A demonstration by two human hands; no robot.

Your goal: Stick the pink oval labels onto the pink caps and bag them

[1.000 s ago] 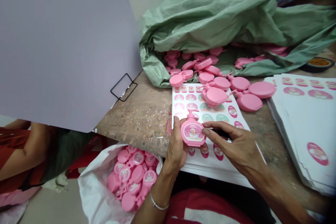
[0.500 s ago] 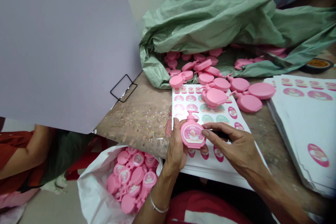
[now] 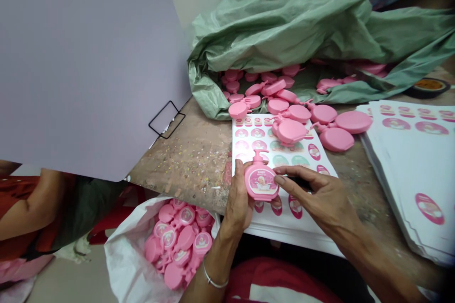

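Label (image 3: 262,182) looks set on the pink bottle (image 3: 260,165) near 5 o'clock, left hand (image 3: 237,199) gripping it; right hand (image 3: 318,194) touches its edge, can't tell if pinching. Bag (image 3: 130,253) at 7 has labelled bottles (image 3: 186,218); plain-looking bottles (image 3: 291,131) left at 2.

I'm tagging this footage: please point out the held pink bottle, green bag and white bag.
Held pink bottle (image 3: 262,183), head view: front label.
Green bag (image 3: 280,26), head view: crumpled upper side.
White bag (image 3: 125,253), head view: outer wall.
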